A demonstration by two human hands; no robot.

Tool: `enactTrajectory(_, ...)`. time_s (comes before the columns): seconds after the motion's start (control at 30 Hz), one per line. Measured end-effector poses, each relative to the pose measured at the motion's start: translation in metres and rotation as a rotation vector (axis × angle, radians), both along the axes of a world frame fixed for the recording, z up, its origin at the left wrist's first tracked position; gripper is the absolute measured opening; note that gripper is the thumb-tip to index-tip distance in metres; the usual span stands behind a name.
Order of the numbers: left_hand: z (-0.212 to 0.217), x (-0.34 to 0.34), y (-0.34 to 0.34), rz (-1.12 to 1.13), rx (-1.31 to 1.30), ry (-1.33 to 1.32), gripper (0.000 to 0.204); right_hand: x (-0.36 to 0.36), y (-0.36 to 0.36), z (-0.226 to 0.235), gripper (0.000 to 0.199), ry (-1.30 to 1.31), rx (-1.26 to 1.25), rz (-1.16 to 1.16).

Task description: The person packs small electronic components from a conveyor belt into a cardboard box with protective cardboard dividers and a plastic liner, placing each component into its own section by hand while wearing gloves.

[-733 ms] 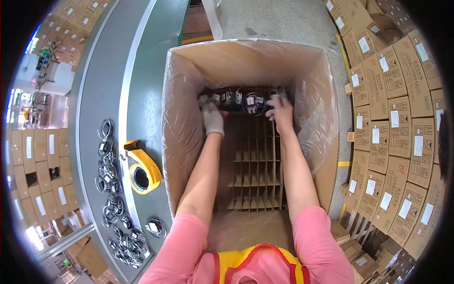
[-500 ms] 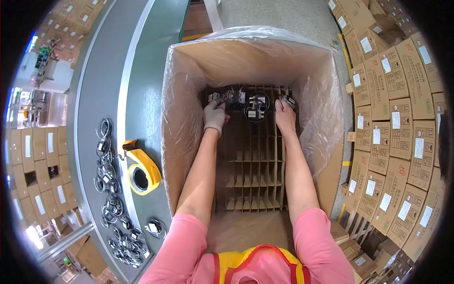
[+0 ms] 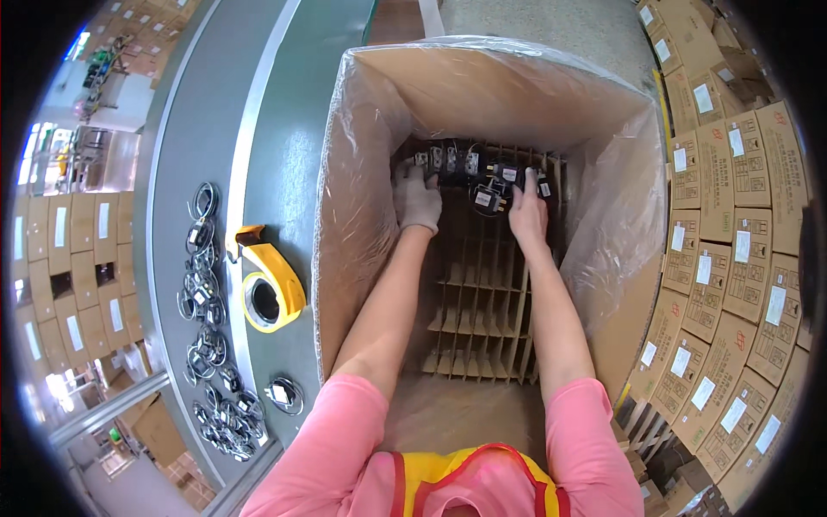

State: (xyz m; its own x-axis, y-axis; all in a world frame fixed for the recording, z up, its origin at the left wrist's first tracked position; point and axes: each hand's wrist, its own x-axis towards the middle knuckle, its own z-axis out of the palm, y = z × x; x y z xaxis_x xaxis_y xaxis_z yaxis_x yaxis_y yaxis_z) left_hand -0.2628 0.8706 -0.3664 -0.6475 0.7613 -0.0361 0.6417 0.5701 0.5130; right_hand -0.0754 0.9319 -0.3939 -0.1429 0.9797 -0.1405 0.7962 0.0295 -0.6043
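A tall cardboard box (image 3: 362,258) lined with clear plastic holds a cardboard divider grid (image 3: 482,302). Several black electrical parts with coiled wires (image 3: 457,162) fill the grid's far row. My left hand (image 3: 418,200), in a white glove, rests on the parts at the far left of that row; whether it grips one is hidden. My bare right hand (image 3: 527,214) reaches to the row's right half. Its fingers hold a black part with a white label (image 3: 487,198) that lies above the cells.
A yellow tape dispenser (image 3: 269,289) sits on the green-grey table (image 3: 276,129) left of the box. More coiled black parts (image 3: 207,293) lie in a line along the table's left edge. Stacked labelled cartons (image 3: 732,258) stand on the right.
My right hand has moved from the row's far right end toward its middle, bringing a labelled black part with it. My left hand has shifted slightly lower at the left end.
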Motion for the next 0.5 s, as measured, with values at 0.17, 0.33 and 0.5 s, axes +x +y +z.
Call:
enactTrajectory(0.17,-0.012,-0.018,0.000,0.214,0.303,-0.332,0.043,0.021,0.013,-0.001,0.045,0.842,-0.181,-0.193)
enactTrajectory(0.33,-0.022,0.008,0.002,-0.147,0.338,-0.107,0.044,0.004,0.005,-0.022,0.049,0.578,0.131,-0.221)
enactTrajectory(0.5,-0.029,-0.010,0.001,-0.031,0.144,-0.352,0.041,0.004,0.004,0.004,0.047,0.710,-0.160,-0.217)
